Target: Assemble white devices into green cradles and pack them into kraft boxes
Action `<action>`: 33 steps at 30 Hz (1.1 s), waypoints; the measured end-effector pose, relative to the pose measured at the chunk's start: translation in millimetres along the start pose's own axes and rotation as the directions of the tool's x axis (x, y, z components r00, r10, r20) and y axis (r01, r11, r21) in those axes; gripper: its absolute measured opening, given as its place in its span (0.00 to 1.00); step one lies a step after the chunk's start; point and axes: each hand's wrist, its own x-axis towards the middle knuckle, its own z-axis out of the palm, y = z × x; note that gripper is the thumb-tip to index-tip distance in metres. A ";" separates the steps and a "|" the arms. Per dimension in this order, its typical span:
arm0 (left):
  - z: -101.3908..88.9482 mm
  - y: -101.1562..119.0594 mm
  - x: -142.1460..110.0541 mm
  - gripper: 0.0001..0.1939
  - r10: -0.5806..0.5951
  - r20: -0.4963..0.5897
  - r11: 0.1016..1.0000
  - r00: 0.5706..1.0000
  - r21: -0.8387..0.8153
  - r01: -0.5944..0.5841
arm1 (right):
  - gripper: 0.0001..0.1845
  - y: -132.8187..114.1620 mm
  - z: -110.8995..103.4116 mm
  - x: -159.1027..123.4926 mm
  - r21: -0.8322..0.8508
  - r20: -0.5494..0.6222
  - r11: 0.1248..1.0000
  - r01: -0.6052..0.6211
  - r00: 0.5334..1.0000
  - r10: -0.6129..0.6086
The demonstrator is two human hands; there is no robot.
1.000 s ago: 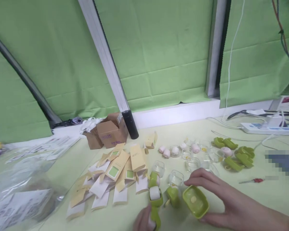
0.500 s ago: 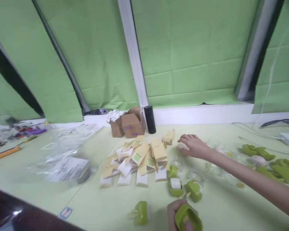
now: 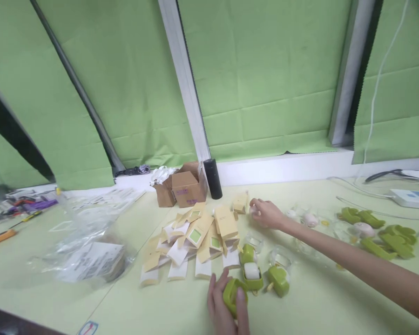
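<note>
My left hand (image 3: 221, 302) grips a hollow green plastic case (image 3: 234, 297), its thumb over the opening. Just beyond that, another green case (image 3: 252, 274) holds a white block, with a green cover piece behind it. A closed-looking green case (image 3: 278, 280) lies to the right. My right hand (image 3: 267, 214) is stretched far across the table, fingers curled together around something pale that I cannot make out. Close to its fingertips stands a small cream carton (image 3: 240, 203). Clear plastic pieces (image 3: 279, 257) lie below the right forearm.
Left of the hands lies a heap of cream and white cartons (image 3: 199, 232). Behind it stand a brown cardboard box (image 3: 187, 188) and a black cylinder (image 3: 212, 179). A clear bag (image 3: 94, 260) lies left; green pieces (image 3: 398, 239) and round pink items (image 3: 363, 229) lie right.
My left hand has moved left with the green case. My right hand's spread fingers have curled together near the small carton. The lone green case at front left no longer shows. The view has shifted.
</note>
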 end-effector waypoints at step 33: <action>66.5 55.9 -51.8 0.15 -0.346 0.830 0.176 0.437 -0.401 0.899 | 0.30 -6.2 -35.8 -210.8 0.335 -0.019 0.865 0.373 0.921 -0.390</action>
